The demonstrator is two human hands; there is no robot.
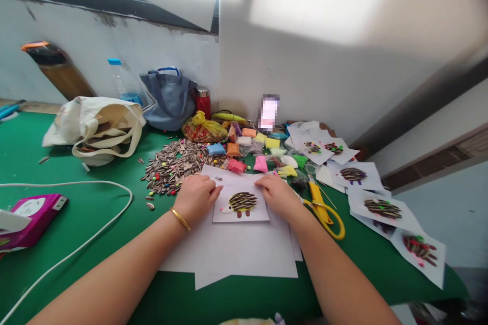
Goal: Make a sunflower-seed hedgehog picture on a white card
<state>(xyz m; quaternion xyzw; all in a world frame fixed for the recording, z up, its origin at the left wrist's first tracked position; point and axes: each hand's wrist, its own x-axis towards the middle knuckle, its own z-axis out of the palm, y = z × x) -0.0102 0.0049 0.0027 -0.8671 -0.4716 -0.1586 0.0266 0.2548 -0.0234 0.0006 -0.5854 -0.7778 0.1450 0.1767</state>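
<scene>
Both hands at a seed hedgehog card on a crowded green table

The hedgehog card [241, 205] sits over loose white sheets [244, 251] in the middle of the table, its lower edge facing the person. The left hand [196, 198] pinches its upper left corner, and the right hand [277, 194] pinches the upper right.

The sheets overlap unevenly, their near corners spreading over the green tabletop [171, 297]. Beyond the left hand is a loose heap of striped seeds [175, 162]; small coloured packets [261, 164] crowd the space ahead, back towards the pale wall [305, 71]. Yellow scissors [339, 233] and a yellow cutter [316, 198] lie just beside the right forearm, the tightest side for movement.

Farther right, other hedgehog cards [382, 208] follow the curve of the table, the nearest close to its rounded edge. Green surface shows between the sheets and a looping white cable [76, 183] on the left, giving that arm more room. Past the cable is a magenta box [41, 216]; a cream bag [68, 124] and a blue bag [171, 101] stand at the back.
</scene>
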